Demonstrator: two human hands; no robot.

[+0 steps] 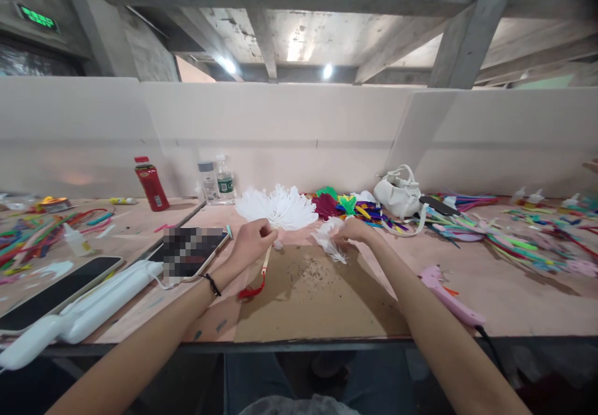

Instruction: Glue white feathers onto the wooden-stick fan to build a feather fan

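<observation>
A white feather fan (284,206) is spread out toward the back of the table. My left hand (253,240) is closed around the fan's thin pale handle (266,259), and a red tassel (253,291) hangs from the handle's lower end onto the cardboard. To the right of the fan, my right hand (354,231) has its fingers closed on loose white feathers (328,239). The fingertips there are partly hidden by the feathers. Under both hands lies a brown cardboard sheet (299,315) with dark specks in its middle.
Left stand a red bottle (152,184) and clear bottles (225,181); phones (60,287) and a white device (112,300) lie nearer. Coloured feathers (327,206) and a white bag (397,194) sit behind my right hand. A pink glue gun (451,296) lies right.
</observation>
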